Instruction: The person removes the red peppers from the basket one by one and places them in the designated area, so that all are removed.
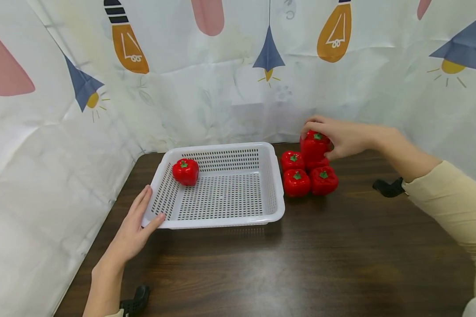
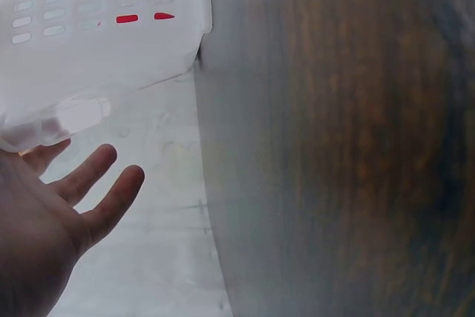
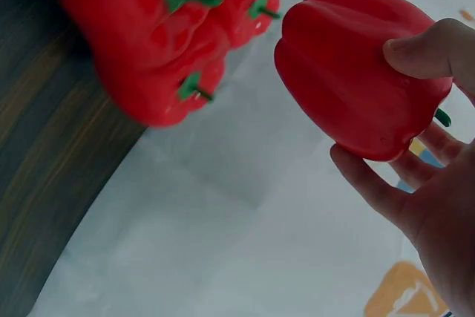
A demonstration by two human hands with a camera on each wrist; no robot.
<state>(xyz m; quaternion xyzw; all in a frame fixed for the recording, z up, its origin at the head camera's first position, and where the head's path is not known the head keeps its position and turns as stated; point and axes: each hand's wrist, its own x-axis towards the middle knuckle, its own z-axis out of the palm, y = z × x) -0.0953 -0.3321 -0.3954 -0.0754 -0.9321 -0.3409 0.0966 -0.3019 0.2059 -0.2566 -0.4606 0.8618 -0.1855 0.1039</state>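
My right hand (image 1: 343, 136) grips a red bell pepper (image 1: 315, 147) from above in the head view. In the right wrist view, thumb and fingers hold this pepper (image 3: 356, 72) near its green-stemmed end, apart from the other peppers. Several more red bell peppers (image 1: 296, 182) stand in a cluster on the table just beneath it. A white perforated plastic basket (image 1: 277, 198) lies left of the cluster, with one red bell pepper (image 1: 185, 172) at its back left. My left hand (image 1: 132, 231) rests at the basket's front left corner, fingers straight and spread, thumb along the rim.
The dark wooden table (image 1: 238, 273) extends in front of the basket and to the right of the peppers. A white patterned cloth (image 1: 230, 97) hangs along the back and left sides of the table, close behind the basket and the peppers.
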